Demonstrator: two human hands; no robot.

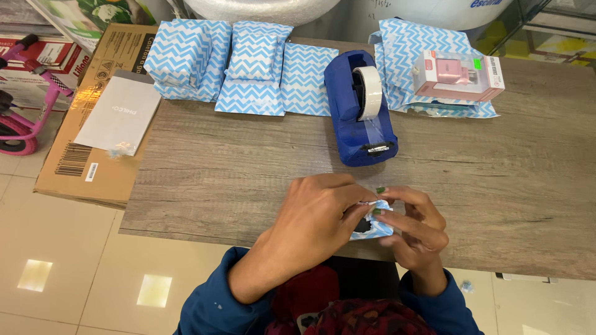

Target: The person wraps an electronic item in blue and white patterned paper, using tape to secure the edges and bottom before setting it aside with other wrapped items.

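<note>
Near the front edge of the wooden table [248, 161], both of my hands hold a small parcel [375, 227] wrapped in blue-and-white zigzag paper. My left hand [313, 217] covers its left side, thumb and fingers pinching the top fold. My right hand [413, 223] grips the right side, fingertips on the same fold. A dark patch shows on the parcel's lower left. A blue tape dispenser [360, 115] with a roll of clear tape stands just beyond my hands.
Wrapped zigzag parcels [186, 56] and flat zigzag sheets [307, 77] lie along the table's far edge. A pink boxed item [459, 74] rests on more zigzag paper at the right. A cardboard box [99, 124] with a white booklet sits left of the table, with a pink bicycle [22, 93] beyond it.
</note>
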